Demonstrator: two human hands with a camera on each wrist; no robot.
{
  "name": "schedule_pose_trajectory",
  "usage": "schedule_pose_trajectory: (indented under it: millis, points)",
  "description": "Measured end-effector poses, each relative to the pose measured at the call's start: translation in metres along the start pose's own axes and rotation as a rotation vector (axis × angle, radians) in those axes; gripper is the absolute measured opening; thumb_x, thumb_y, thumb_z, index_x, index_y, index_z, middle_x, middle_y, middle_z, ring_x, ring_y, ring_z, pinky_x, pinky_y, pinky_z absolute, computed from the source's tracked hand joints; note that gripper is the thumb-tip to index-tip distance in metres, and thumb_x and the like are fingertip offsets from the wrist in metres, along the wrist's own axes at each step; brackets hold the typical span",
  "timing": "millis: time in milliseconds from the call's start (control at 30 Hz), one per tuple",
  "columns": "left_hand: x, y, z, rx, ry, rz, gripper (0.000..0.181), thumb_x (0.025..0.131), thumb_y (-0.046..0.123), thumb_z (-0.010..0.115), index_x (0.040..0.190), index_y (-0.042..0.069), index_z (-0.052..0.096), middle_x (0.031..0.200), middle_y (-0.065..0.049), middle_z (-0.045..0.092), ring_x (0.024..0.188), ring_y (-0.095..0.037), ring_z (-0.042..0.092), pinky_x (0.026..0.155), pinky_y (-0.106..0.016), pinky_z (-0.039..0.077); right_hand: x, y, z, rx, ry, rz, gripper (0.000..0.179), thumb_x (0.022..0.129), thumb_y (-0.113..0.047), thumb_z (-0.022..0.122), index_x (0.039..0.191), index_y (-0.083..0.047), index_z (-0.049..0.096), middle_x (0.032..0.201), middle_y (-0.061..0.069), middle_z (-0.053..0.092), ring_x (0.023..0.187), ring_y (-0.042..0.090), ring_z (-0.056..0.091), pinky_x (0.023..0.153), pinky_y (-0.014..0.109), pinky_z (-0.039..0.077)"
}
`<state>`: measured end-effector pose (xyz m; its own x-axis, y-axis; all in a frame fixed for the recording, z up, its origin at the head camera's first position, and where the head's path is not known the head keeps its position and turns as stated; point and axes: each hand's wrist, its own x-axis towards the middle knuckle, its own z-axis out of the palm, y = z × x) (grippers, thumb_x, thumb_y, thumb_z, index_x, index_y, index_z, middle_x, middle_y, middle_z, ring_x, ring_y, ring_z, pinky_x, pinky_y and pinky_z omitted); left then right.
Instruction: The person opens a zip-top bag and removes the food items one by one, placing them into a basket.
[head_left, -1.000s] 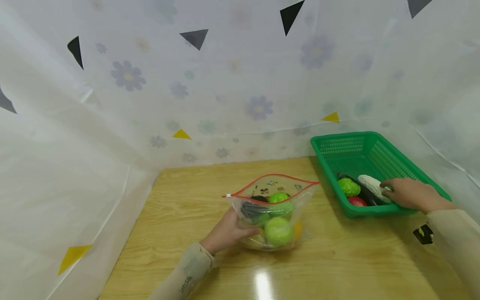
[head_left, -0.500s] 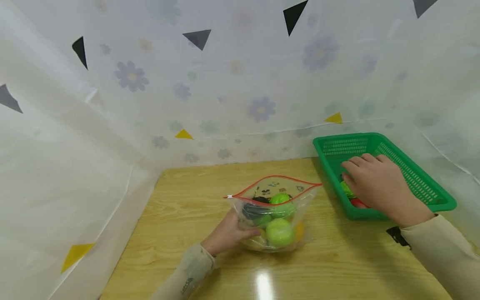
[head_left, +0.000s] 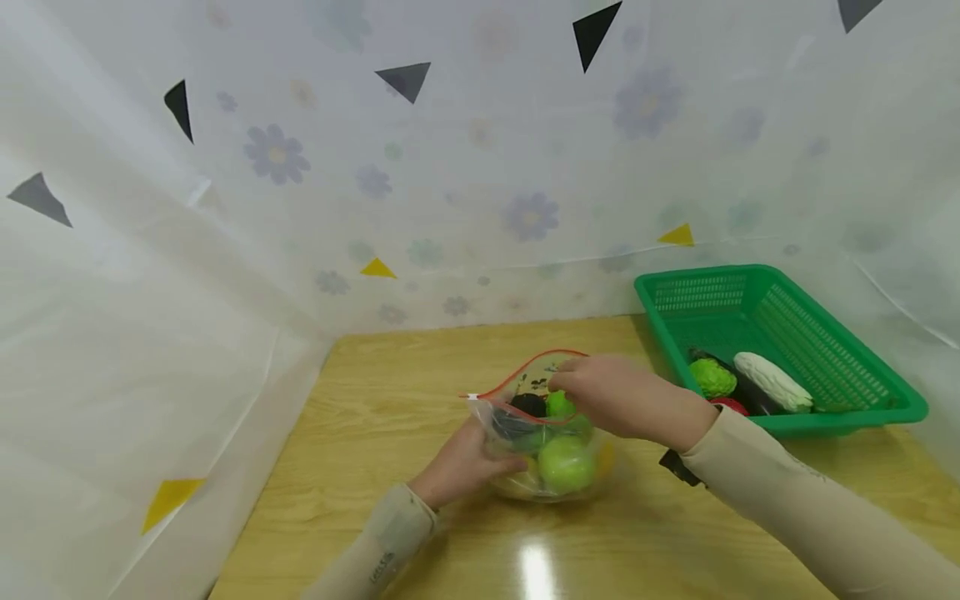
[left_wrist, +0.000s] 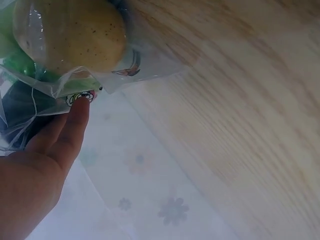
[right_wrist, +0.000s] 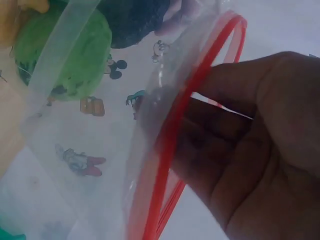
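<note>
A clear zip bag (head_left: 517, 462) with a red seal stands on the table, its mouth spread. Inside it are a pale-green round fruit (head_left: 566, 464), a dark item (head_left: 530, 405) and a yellow-brown speckled, potato-like item (left_wrist: 75, 35). My left hand (head_left: 468, 467) holds the bag's left side, thumb in front and fingers behind. The fingers of my right hand (head_left: 630, 398) reach into the mouth at its right side. In the right wrist view the red seal (right_wrist: 172, 125) crosses in front of those bent fingers; whether they hold anything is hidden.
On the right, a green basket (head_left: 847, 333) holds a white knobbly gourd (head_left: 772, 381), a dark eggplant (head_left: 753, 400), a leafy green head (head_left: 712, 377) and a red item (head_left: 731, 406). A patterned plastic sheet (head_left: 480, 167) hangs behind the wooden table (head_left: 390, 383).
My right hand has moved left from the basket, rising over its near side, to the bag's mouth. My left hand keeps its hold on the bag.
</note>
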<state>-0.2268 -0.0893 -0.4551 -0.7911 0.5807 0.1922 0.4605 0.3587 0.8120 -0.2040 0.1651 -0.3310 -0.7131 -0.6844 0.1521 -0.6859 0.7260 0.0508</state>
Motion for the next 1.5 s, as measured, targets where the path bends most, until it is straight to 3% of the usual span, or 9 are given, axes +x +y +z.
schedule_pose_trajectory:
  millis: [167, 267, 433, 633, 867, 1033, 1233, 1400, 1500]
  points:
    - [-0.002, -0.001, 0.003, 0.088, -0.003, -0.03, 0.095, 0.081, 0.037, 0.085, 0.156, 0.036, 0.026, 0.15, 0.01, 0.047, 0.137, -0.014, 0.048, 0.114, -0.041, 0.042, 0.002, -0.004, 0.008, -0.031, -0.219, 0.088, 0.025, 0.09, -0.004, 0.068, 0.114, -0.009, 0.069, 0.103, 0.01, 0.064, 0.071, 0.02, 0.059, 0.055, 0.033, 0.05]
    - [-0.001, -0.001, 0.003, 0.099, -0.011, -0.017, 0.092, 0.081, 0.035, 0.085, 0.155, 0.028, 0.031, 0.152, 0.007, 0.046, 0.137, -0.016, 0.048, 0.115, -0.04, 0.042, 0.001, -0.005, 0.011, -0.043, -0.26, 0.118, 0.027, 0.09, -0.003, 0.067, 0.117, -0.006, 0.066, 0.111, 0.014, 0.062, 0.071, 0.02, 0.057, 0.054, 0.031, 0.047]
    - [0.002, -0.003, 0.005, 0.034, -0.029, -0.005, 0.092, 0.08, 0.022, 0.087, 0.155, 0.019, 0.033, 0.146, 0.004, 0.054, 0.133, -0.014, 0.053, 0.115, -0.037, 0.041, 0.002, -0.005, 0.018, -0.062, -0.238, 0.151, 0.036, 0.09, -0.004, 0.069, 0.125, -0.001, 0.062, 0.125, 0.02, 0.058, 0.065, 0.016, 0.054, 0.047, 0.027, 0.044]
    - [0.002, -0.005, 0.008, -0.06, -0.042, -0.036, 0.098, 0.079, 0.014, 0.086, 0.155, 0.029, 0.027, 0.133, 0.005, 0.064, 0.118, -0.011, 0.063, 0.104, -0.031, 0.05, 0.004, 0.0, 0.032, -0.157, -0.201, 0.163, 0.033, 0.084, -0.011, 0.075, 0.115, 0.0, 0.065, 0.127, 0.02, 0.058, 0.055, 0.015, 0.048, 0.042, 0.03, 0.043]
    - [0.004, -0.003, 0.008, -0.023, -0.049, -0.008, 0.097, 0.08, 0.018, 0.087, 0.156, 0.022, 0.027, 0.135, 0.011, 0.06, 0.122, -0.007, 0.059, 0.108, -0.03, 0.047, 0.006, 0.005, 0.04, -0.143, -0.193, 0.146, 0.063, 0.082, -0.027, 0.083, 0.132, 0.001, 0.057, 0.114, 0.018, 0.068, 0.079, 0.025, 0.068, 0.058, 0.04, 0.059]
    - [0.004, -0.005, 0.008, -0.009, -0.062, 0.006, 0.096, 0.081, 0.022, 0.086, 0.157, 0.019, 0.027, 0.137, 0.011, 0.059, 0.127, -0.008, 0.056, 0.109, -0.031, 0.047, 0.002, 0.01, 0.044, -0.098, -0.147, 0.1, 0.065, 0.081, -0.031, 0.084, 0.133, -0.003, 0.055, 0.116, 0.017, 0.067, 0.093, 0.027, 0.068, 0.07, 0.044, 0.061]
    - [0.001, -0.005, 0.007, 0.035, -0.03, -0.005, 0.087, 0.082, 0.027, 0.086, 0.153, 0.022, 0.037, 0.149, 0.005, 0.05, 0.133, -0.014, 0.052, 0.112, -0.038, 0.044, -0.007, 0.011, 0.027, -0.016, -0.047, 0.058, 0.065, 0.083, -0.031, 0.082, 0.138, -0.007, 0.057, 0.125, 0.015, 0.065, 0.104, 0.028, 0.067, 0.079, 0.043, 0.06]
    - [0.001, -0.006, 0.006, 0.0, -0.026, 0.018, 0.09, 0.081, 0.027, 0.086, 0.155, 0.022, 0.034, 0.138, 0.007, 0.058, 0.122, -0.011, 0.06, 0.109, -0.036, 0.047, -0.02, 0.015, 0.004, 0.08, 0.022, 0.051, 0.065, 0.087, -0.036, 0.079, 0.142, -0.013, 0.054, 0.131, 0.005, 0.064, 0.099, 0.017, 0.068, 0.075, 0.033, 0.059]
    - [-0.001, -0.006, 0.005, 0.001, -0.025, -0.014, 0.092, 0.082, 0.03, 0.085, 0.156, 0.026, 0.031, 0.135, 0.009, 0.06, 0.118, -0.008, 0.061, 0.107, -0.035, 0.048, -0.031, 0.02, -0.011, 0.139, 0.046, 0.062, 0.065, 0.088, -0.036, 0.078, 0.145, -0.016, 0.052, 0.127, 0.001, 0.066, 0.096, 0.012, 0.067, 0.073, 0.03, 0.057]
